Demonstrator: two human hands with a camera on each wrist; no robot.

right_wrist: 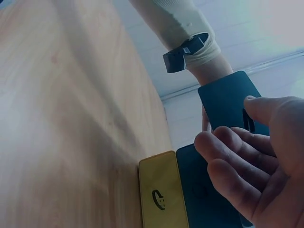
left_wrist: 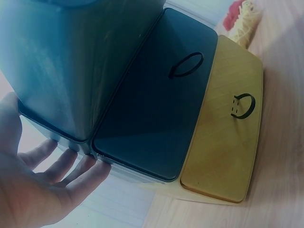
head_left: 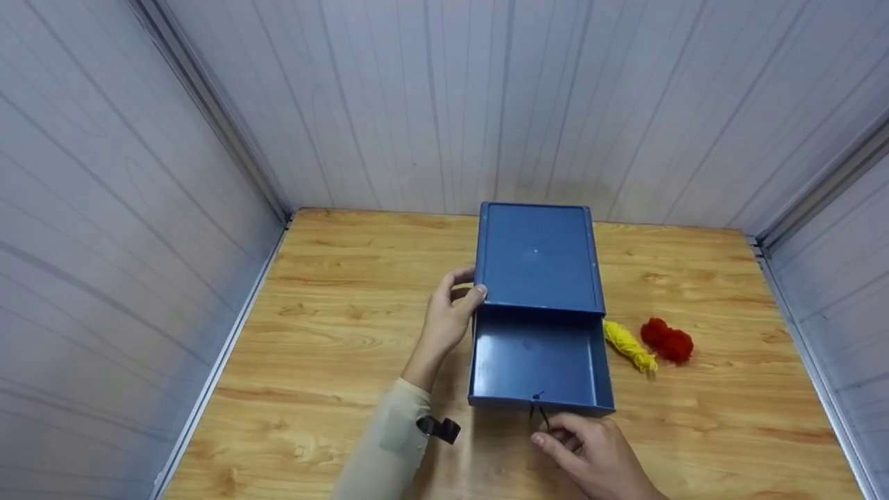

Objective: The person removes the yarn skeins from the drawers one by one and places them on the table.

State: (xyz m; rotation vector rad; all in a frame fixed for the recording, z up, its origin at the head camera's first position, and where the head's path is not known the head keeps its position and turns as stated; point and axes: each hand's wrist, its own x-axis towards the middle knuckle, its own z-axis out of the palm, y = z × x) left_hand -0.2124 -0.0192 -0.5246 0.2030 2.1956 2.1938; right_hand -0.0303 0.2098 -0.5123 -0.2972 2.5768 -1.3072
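Observation:
A blue drawer cabinet [head_left: 538, 253] stands on the wooden table, its top drawer [head_left: 535, 357] pulled out towards me and bare inside. My left hand [head_left: 448, 312] steadies the cabinet's left side, thumb at the front corner and fingertips against the side wall. Curled fingers of my right hand [head_left: 590, 448] are at the top drawer's black loop handle [right_wrist: 248, 121], which passes between thumb and fingers and is partly hidden by them. Below, the left wrist view shows a closed dark blue drawer [left_wrist: 152, 114] and a closed yellow drawer [left_wrist: 223, 137], each with a black loop.
To the cabinet's right lie a yellow yarn bundle [head_left: 628, 346] and a red yarn bundle [head_left: 667, 340]. Pale panel walls [head_left: 417, 104] enclose the table at the back and both sides. A black strap [head_left: 439, 428] is worn at the left wrist.

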